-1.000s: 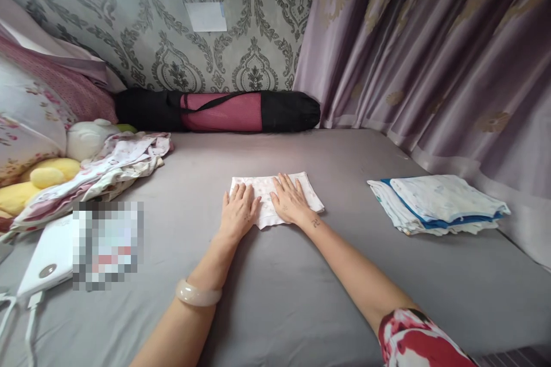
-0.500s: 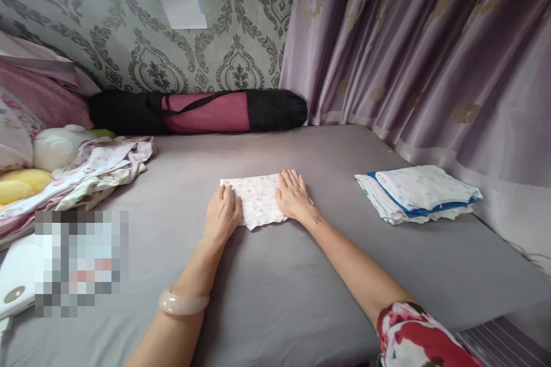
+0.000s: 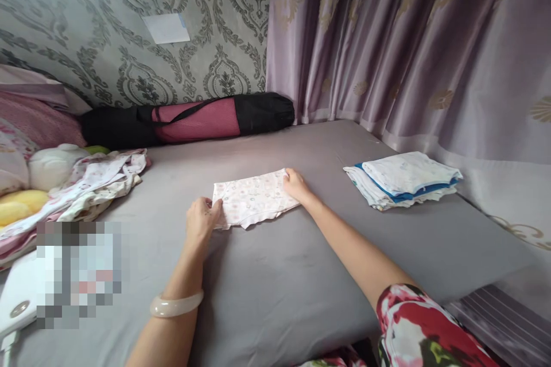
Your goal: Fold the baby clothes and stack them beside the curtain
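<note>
A folded pale pink garment (image 3: 253, 197) with a small print lies on the grey bed sheet (image 3: 275, 275) in front of me. Its lower edge is uneven. My left hand (image 3: 203, 217) pinches its left end, thumb on top and fingers curled at the side. At the opposite end, my right hand (image 3: 297, 185) grips the right edge near the upper corner, the thumb over the cloth and the other fingers mostly hidden. To the right rests a stack of folded clothes (image 3: 408, 177), white printed pieces with a blue layer between them.
Loose printed clothes (image 3: 103, 177) lie in a heap at the left, beside plush toys (image 3: 55, 166). A white device (image 3: 26, 292) with a cable is at the lower left, partly pixelated. A black and pink long bag (image 3: 193, 120) lies along the wall; a purple curtain (image 3: 344, 39) hangs right.
Both hands lay flat on the garment before; now they have moved outward and hold its two ends. The view has shifted slightly to the right.
</note>
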Demonstrator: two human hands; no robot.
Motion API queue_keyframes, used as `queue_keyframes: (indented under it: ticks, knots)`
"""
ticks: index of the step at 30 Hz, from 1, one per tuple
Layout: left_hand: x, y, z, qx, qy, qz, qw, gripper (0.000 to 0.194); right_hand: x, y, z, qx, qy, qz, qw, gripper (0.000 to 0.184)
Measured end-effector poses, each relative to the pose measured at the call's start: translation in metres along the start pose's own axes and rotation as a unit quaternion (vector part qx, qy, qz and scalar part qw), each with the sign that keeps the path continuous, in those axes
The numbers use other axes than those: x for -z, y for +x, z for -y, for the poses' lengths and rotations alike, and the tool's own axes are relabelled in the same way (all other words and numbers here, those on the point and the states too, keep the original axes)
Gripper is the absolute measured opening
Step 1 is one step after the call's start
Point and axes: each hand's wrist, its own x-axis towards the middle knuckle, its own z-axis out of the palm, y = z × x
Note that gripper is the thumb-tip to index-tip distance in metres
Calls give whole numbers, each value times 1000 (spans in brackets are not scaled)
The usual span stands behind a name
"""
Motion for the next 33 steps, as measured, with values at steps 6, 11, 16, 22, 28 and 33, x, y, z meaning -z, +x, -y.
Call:
queue_keyframes:
  ticks: [6,11,16,22,28,33]
  knots:
    - [21,7,-7,57,-59,113,990,31,20,15,-20,-75,45,52,995,19]
    - [27,9,-8,88,-171,153,969,31,17,18,-18,-85,57,79,992,13]
    - [23,11,-9,106,-209,134,963,27,19,11,-18,-55,13,81,995,14]
    - [43,9,-28,68,-76,133,986,27,33,-14,-6,-29,-69,65,995,18]
    - [72,11,-69,-24,72,108,991,24,52,-32,2,-6,-110,31,993,26]
    - [74,5,-115,-78,-18,121,989,27,109,-35,-21,3,-147,-12,989,25]
